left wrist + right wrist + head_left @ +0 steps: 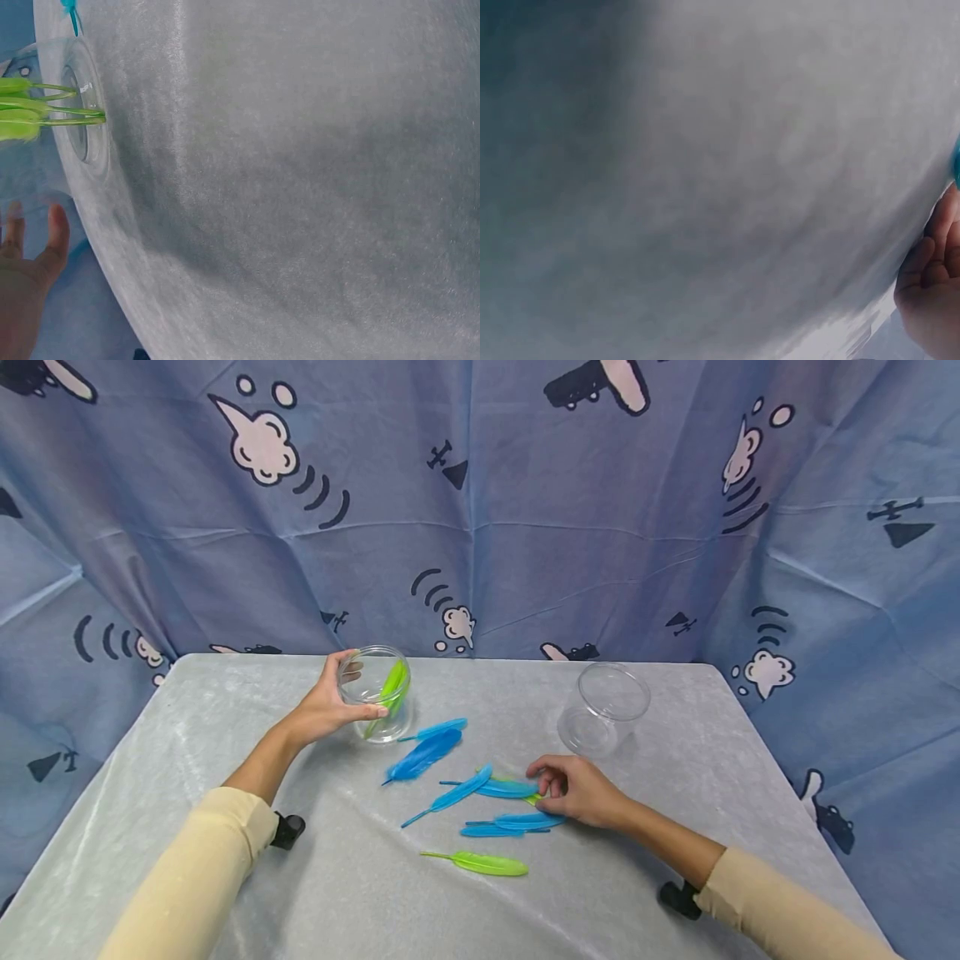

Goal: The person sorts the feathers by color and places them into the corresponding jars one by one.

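Note:
My left hand (328, 700) grips a clear plastic jar (375, 733) at the table's far left, its thumb along the near side. Inside lean several green feathers (393, 683); the left wrist view shows their stems (75, 112) against the jar's bottom. Mid-table, my right hand (581, 792) is low over loose feathers, its fingers bent and a gap between index finger and thumb. A green feather (534, 798), partly under a blue feather (506, 789), has its end in that gap. Whether the fingertips touch it is unclear. In the right wrist view the fingers (937, 240) are cut by the edge.
A second clear jar (592, 731) stands at the back right. More blue feathers lie mid-table, including a broad one (426, 755) near the left jar and a pair (517, 823) by the right hand. One green feather (489, 863) is nearer the front. A blue patterned curtain (480, 510) hangs behind.

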Available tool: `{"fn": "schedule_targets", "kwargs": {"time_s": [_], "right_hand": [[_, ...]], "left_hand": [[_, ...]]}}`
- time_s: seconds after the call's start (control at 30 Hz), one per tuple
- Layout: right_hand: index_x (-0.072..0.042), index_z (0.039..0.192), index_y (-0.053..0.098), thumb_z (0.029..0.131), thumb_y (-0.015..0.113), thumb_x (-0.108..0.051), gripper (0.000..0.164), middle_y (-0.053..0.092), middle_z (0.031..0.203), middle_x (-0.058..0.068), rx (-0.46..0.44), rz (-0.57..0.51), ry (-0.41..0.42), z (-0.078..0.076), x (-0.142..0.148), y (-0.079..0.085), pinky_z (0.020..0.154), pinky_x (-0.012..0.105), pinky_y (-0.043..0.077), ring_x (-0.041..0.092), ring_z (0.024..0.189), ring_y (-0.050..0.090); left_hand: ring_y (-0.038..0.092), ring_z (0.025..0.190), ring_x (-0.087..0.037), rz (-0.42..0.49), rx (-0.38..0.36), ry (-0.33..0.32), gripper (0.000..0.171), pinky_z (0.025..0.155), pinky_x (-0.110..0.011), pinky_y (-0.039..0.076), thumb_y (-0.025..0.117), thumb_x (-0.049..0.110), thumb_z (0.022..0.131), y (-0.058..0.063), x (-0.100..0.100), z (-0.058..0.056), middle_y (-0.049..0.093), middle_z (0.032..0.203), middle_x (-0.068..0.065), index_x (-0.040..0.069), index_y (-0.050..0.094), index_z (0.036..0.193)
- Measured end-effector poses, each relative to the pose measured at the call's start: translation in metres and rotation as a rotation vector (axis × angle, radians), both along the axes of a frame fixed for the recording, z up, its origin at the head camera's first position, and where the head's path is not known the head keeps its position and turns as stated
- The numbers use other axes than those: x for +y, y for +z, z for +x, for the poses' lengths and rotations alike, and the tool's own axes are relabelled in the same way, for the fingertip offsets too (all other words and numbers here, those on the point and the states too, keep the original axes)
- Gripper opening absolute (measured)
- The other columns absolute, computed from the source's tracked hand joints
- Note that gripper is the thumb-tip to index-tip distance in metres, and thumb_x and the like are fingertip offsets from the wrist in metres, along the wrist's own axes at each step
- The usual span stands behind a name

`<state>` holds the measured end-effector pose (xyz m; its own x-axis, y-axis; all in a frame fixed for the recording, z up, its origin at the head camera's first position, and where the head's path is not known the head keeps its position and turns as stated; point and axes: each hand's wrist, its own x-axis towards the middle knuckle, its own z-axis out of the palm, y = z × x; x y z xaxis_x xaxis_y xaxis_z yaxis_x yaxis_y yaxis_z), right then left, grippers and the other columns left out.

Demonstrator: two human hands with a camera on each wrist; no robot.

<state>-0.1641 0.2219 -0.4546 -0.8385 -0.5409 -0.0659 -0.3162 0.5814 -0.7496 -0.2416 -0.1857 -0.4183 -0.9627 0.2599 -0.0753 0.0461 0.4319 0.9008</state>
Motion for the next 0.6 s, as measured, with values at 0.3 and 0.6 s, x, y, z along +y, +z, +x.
{"fn": "schedule_targets", "kwargs": {"time_s": [0.3, 0.6], "right_hand": [[-0.001, 0.105, 0.069, 0.079, 0.070, 0.006, 0.027, 0.064, 0.079, -0.002, 0.010, -0.021, -0.016, -0.0009, 0.0009, -0.0017, 0.064, 0.023, 0.049, 0.010, 0.069, 0.056], [0.001, 0.105, 0.068, 0.083, 0.070, 0.006, 0.022, 0.064, 0.081, 0.001, -0.020, -0.082, -0.075, -0.0015, 0.0019, -0.0006, 0.066, 0.022, 0.051, 0.012, 0.071, 0.059]], "left_hand": [[0.020, 0.148, -0.037, 0.004, 0.002, -0.002, 0.109, 0.106, -0.060, 0.037, 0.084, 0.026, 0.082, -0.0001, 0.0007, 0.0001, 0.021, 0.160, -0.021, 0.015, 0.005, 0.156], [0.021, 0.148, -0.038, 0.005, 0.001, -0.001, 0.110, 0.107, -0.060, 0.037, 0.084, 0.026, 0.082, -0.0003, 0.0006, 0.0006, 0.022, 0.160, -0.021, 0.014, 0.004, 0.156]]}}
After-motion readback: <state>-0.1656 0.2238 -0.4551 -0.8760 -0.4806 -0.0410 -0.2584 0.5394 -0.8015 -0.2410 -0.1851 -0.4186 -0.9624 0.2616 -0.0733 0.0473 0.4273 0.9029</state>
